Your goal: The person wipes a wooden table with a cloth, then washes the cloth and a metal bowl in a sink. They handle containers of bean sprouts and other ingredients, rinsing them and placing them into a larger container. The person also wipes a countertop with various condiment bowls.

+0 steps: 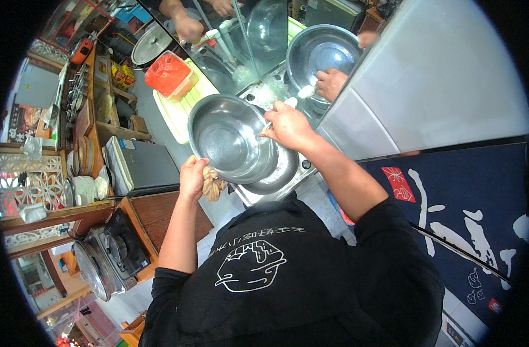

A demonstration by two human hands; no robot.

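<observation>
A large metal basin point(230, 139) is tilted over the steel sink point(286, 169), its inside facing up towards me. My left hand point(193, 175) grips the basin's lower left rim, and a tan cloth point(212, 185) hangs beside its fingers, pressed near the rim. My right hand point(288, 126) is at the basin's right rim with a white-handled tool point(292, 103) in its fingers; the tool's far end is hidden. Behind the basin, a pale mesh-like bundle point(269, 92) lies at the back of the sink. The basin's underside is hidden.
To the left of the sink, a plastic tub with a red bag point(169, 76) stands on a light green lid point(174, 117). A mirror-like panel point(269, 34) behind the sink reflects the hands and basin. White wall tiles point(420, 78) and a dark blue curtain point(455, 208) are at the right.
</observation>
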